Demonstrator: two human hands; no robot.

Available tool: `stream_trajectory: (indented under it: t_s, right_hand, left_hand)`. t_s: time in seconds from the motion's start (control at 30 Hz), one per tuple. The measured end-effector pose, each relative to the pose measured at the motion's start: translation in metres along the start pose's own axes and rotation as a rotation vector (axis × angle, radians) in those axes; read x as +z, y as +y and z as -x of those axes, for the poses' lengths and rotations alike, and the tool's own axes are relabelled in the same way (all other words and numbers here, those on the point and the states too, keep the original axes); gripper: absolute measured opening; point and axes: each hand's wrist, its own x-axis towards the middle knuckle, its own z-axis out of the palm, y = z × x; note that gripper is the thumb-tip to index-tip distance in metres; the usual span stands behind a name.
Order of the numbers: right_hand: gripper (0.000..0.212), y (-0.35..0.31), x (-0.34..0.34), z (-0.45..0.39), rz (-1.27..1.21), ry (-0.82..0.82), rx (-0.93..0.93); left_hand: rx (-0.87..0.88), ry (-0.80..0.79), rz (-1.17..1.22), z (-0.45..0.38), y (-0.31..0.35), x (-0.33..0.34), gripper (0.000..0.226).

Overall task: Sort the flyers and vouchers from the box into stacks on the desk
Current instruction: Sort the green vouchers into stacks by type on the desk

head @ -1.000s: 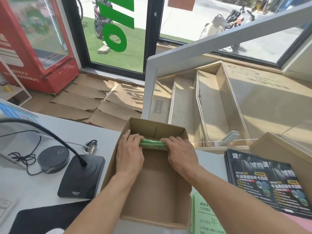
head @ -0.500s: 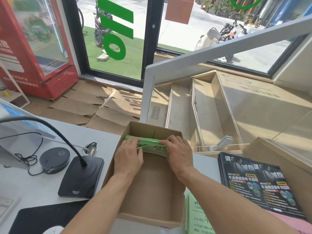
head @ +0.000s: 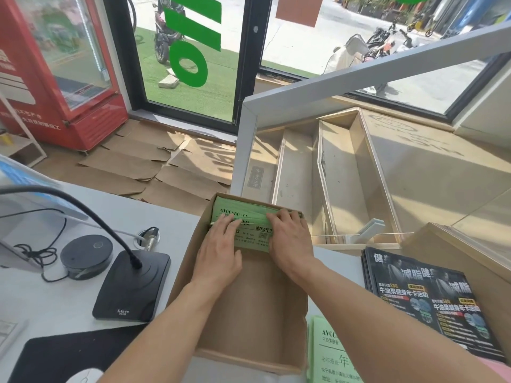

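An open cardboard box stands on the white desk in front of me. At its far end a bundle of green vouchers leans tilted, printed faces toward me. My left hand grips the bundle's left side and my right hand grips its right side. The rest of the box floor is bare cardboard. A stack of black flyers lies on the desk to the right. A stack of green flyers sits beside the box's near right corner, partly hidden by my right forearm.
A black desk microphone base with a gooseneck and a round black puck with cables sit left of the box. A black mouse pad lies at the near left. A wooden box edge rises at the right.
Both hands have lifted and tipped the green bundle up at the box's far end, so its printed faces now show. The camera view has shifted slightly.
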Motion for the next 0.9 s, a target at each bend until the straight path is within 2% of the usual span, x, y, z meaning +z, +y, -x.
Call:
stream_trajectory:
  t_s: [0.13, 0.23, 0.3, 0.43, 0.53, 0.63, 0.7, 0.77, 0.9]
  right_hand:
    - [0.031, -0.008, -0.010, 0.006, -0.012, -0.116, -0.034]
    - [0.028, -0.017, -0.015, 0.025, -0.084, -0.263, -0.088]
    - [0.032, -0.020, -0.018, 0.033, -0.090, -0.231, -0.111]
    - [0.040, -0.017, -0.040, 0.044, -0.078, 0.006, -0.120]
    - [0.044, -0.006, -0.071, 0.067, -0.110, 0.204, -0.131]
    - [0.034, 0.016, -0.120, 0.107, -0.187, 0.328, -0.156]
    - [0.027, 0.037, -0.148, 0.142, -0.205, 0.298, -0.111]
    - [0.023, 0.065, -0.162, 0.184, -0.303, 0.198, -0.012]
    - [0.028, 0.117, -0.153, 0.273, -0.447, 0.096, 0.102]
  left_hand:
    - [-0.004, 0.062, -0.040, -0.002, 0.001, -0.001, 0.074]
    - [0.006, 0.105, -0.160, -0.002, -0.001, -0.001, 0.078]
    - [0.007, 0.082, -0.193, 0.000, -0.002, -0.003, 0.068]
    - [0.055, 0.168, -0.187, 0.002, 0.003, -0.016, 0.032]
    - [0.184, 0.249, -0.168, 0.013, 0.023, -0.038, 0.024]
    - [0.364, 0.243, -0.090, 0.037, 0.056, -0.066, 0.018]
    - [0.531, 0.213, -0.103, 0.059, 0.083, -0.080, 0.015]
    - [0.685, 0.177, -0.093, 0.086, 0.111, -0.077, 0.012]
    - [0.822, 0.030, 0.010, 0.144, 0.154, -0.040, 0.014]
